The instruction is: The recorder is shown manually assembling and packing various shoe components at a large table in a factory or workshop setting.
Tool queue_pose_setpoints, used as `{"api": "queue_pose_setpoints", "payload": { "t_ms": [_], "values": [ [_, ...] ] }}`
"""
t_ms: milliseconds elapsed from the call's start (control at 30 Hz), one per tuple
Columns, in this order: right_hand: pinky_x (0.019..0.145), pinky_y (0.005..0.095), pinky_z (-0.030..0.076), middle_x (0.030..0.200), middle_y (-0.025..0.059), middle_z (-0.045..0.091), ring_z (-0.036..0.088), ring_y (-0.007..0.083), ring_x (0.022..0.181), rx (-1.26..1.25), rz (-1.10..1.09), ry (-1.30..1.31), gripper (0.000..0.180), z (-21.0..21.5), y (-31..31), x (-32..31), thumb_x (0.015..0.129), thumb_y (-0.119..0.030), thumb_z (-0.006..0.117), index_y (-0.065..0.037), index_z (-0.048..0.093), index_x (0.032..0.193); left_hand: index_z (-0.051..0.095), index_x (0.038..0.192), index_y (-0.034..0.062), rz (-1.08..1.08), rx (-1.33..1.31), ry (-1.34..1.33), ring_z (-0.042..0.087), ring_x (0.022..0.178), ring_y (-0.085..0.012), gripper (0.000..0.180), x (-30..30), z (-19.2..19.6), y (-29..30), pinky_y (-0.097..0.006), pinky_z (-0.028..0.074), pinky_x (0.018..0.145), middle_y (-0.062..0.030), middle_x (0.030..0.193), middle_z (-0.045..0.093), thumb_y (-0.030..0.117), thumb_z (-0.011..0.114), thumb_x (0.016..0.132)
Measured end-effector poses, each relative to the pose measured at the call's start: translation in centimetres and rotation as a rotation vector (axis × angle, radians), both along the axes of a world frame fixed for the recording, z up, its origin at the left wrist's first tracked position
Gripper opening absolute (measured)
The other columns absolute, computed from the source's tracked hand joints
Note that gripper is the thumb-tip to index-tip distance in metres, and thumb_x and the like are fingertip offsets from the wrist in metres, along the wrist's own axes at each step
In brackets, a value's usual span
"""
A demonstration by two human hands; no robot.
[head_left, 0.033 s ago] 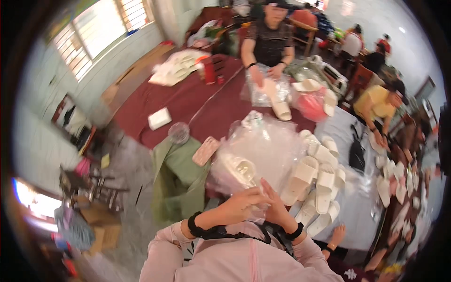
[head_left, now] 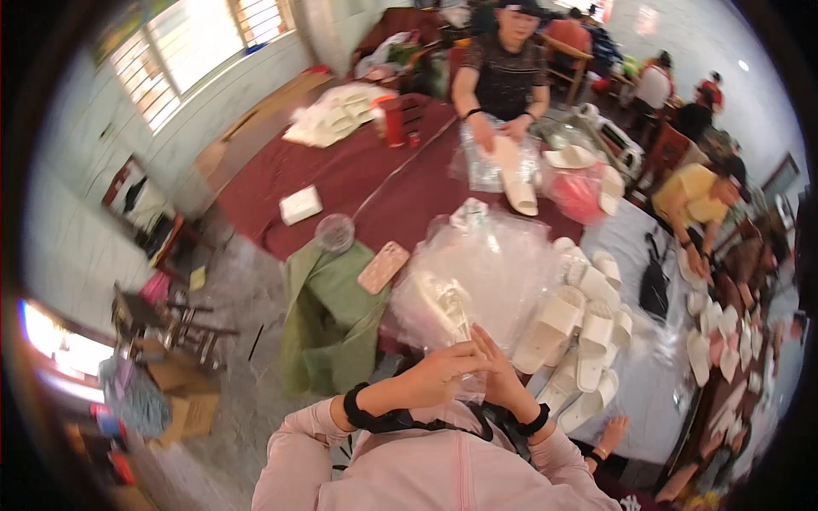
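Close in front of me, a white slipper (head_left: 447, 302) lies inside a clear plastic bag (head_left: 415, 313). My left hand (head_left: 447, 372) pinches the near end of this bag, its fingers bent toward the other hand. Against the same end, my right hand (head_left: 501, 368) is closed on the plastic, with its fingers upright; the exact grip is partly hidden. Beneath and beyond the bagged slipper spreads a stack of clear bags (head_left: 503, 264). Several loose white slippers (head_left: 554, 328) are piled just right of my right hand.
A green cloth (head_left: 328, 332) hangs over the table's left edge, with a pink phone (head_left: 383, 267) and a clear round container (head_left: 335, 232) beside it. Across the dark red tabletop (head_left: 264, 204), a co-worker (head_left: 507, 77) handles a slipper and plastic. Another person's hand (head_left: 611, 434) rests at lower right.
The bagged slipper has tipped, so its strap opening shows less. The whole scene sits slightly further right in the picture. Both hands keep their hold on the bag.
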State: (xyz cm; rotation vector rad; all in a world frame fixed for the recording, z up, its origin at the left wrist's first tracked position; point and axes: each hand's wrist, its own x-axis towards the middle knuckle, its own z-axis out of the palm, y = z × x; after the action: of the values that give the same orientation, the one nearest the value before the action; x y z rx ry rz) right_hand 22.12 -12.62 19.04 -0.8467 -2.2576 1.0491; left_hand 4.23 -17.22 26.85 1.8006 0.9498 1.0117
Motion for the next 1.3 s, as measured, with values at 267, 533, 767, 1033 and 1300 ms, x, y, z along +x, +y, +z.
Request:
{"api": "queue_pose_setpoints", "payload": {
  "t_ms": [267, 533, 767, 1033, 1300],
  "values": [
    [0.091, 0.0375, 0.041, 0.126, 0.016, 0.045, 0.049, 0.0327, 0.112, -0.111, 0.063, 0.101, 0.052, 1.5, 0.2, -4.0, 0.067, -0.003, 0.068, -0.008, 0.054, 0.117, 0.059, 0.11, 0.0075, 0.121, -0.143, -0.071, 0.054, 0.079, -0.0203, 0.041, -2.9, -0.9, -3.9, -0.03, 0.044, 0.074, -0.008, 0.085, 0.049, -0.012, 0.045, 0.076],
    [0.085, 0.0279, 0.042, 0.111, 0.0105, 0.056, 0.054, 0.0177, 0.1, -0.357, 0.049, 0.3, 0.039, 0.7, 1.4, -7.7, 0.07, -0.001, 0.065, 0.0, 0.056, 0.108, 0.054, 0.113, 0.0023, 0.306, -0.033, -0.11, 0.053, 0.094, -0.0216, 0.034, -9.8, 0.3, -4.6, -0.033, 0.041, 0.086, -0.009, 0.107, 0.056, 0.0, 0.058, 0.079],
    [0.089, 0.0293, 0.04, 0.111, 0.0099, 0.056, 0.052, 0.017, 0.102, -0.307, 0.12, 0.304, 0.034, 1.2, 1.3, -13.5, 0.071, 0.001, 0.062, 0.002, 0.057, 0.104, 0.044, 0.121, 0.0065, 1.272, -0.179, 0.498, 0.048, 0.1, -0.0361, 0.052, -26.1, -15.9, -8.3, -0.041, 0.042, 0.083, -0.0187, 0.116, 0.045, 0.025, 0.064, 0.077],
    [0.093, 0.0316, 0.038, 0.115, 0.0088, 0.055, 0.05, 0.0195, 0.107, -0.55, 0.363, 0.246, 0.038, -0.5, 0.6, -22.7, 0.072, -0.001, 0.06, -0.001, 0.056, 0.11, 0.033, 0.134, 0.0117, 0.986, -1.019, 0.966, 0.029, 0.125, -0.0434, 0.087, -33.2, -30.4, -12.8, -0.056, 0.026, 0.098, -0.0178, 0.135, 0.035, 0.056, 0.064, 0.067],
    [0.09, 0.0286, 0.038, 0.112, 0.0071, 0.053, 0.048, 0.0159, 0.106, -0.583, 0.55, 0.14, 0.042, -10.5, -0.6, -33.1, 0.072, 0.003, 0.053, -0.004, 0.054, 0.113, 0.057, 0.094, -0.0069, 1.178, -0.417, 0.807, 0.055, 0.087, -0.0417, 0.027, -47.6, -41.8, -18.8, -0.044, 0.046, 0.072, -0.024, 0.1, 0.056, 0.013, 0.05, 0.077]
  ]
}}
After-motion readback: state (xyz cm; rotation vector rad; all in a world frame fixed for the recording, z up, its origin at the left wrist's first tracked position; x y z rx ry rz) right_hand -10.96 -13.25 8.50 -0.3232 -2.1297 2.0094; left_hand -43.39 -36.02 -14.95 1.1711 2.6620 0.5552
